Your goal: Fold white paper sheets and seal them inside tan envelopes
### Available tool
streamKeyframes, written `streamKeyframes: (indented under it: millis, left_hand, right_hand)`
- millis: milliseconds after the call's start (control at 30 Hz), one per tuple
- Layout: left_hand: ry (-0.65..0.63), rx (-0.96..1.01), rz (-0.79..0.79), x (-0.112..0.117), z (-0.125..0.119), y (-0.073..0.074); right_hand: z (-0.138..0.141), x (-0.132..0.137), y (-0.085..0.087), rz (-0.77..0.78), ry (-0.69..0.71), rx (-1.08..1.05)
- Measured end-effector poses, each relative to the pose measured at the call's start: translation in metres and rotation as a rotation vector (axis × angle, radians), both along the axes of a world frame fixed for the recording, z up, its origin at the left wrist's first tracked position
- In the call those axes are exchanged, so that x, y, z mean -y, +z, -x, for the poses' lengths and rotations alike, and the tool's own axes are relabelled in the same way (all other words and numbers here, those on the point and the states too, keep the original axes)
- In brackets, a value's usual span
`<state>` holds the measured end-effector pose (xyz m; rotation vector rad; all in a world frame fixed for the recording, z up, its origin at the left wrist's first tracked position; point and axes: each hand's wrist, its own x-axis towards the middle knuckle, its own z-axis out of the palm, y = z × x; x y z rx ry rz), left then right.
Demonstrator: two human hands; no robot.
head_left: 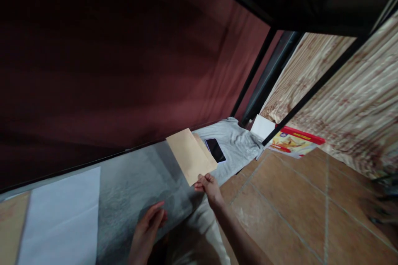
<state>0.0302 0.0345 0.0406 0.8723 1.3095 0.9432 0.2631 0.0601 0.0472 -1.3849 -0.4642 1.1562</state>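
Near the middle of the view, my right hand pinches the near corner of a tan paper sheet, thumb on top. The sheet is held at a slant above the grey surface, and another tan piece shows partly behind its right edge. Just right of it lies a dark-screened phone on a grey cloth. My left hand hovers over the near edge of the grey surface, its fingers loosely bent and somewhat apart, with nothing visible in them.
A large white sheet and a tan sheet lie at the left. Dark metal legs stand at the right. Beyond them are a red-and-yellow printed box, a white sheet and a patterned curtain. Brown floor tiles spread below.
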Motion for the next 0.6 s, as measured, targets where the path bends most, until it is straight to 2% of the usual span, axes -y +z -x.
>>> streamKeyframes:
  millis: [233,600]
  left_hand:
    - [0.003,0.036,-0.031,0.006,0.008,-0.015]
    - [-0.046,-0.008,-0.047,0.008,0.009,-0.025]
  right_hand:
    - [-0.042,-0.014,-0.001,0.049,-0.043,0.031]
    - [-0.05,-0.013,-0.011,0.185,0.056,0.095]
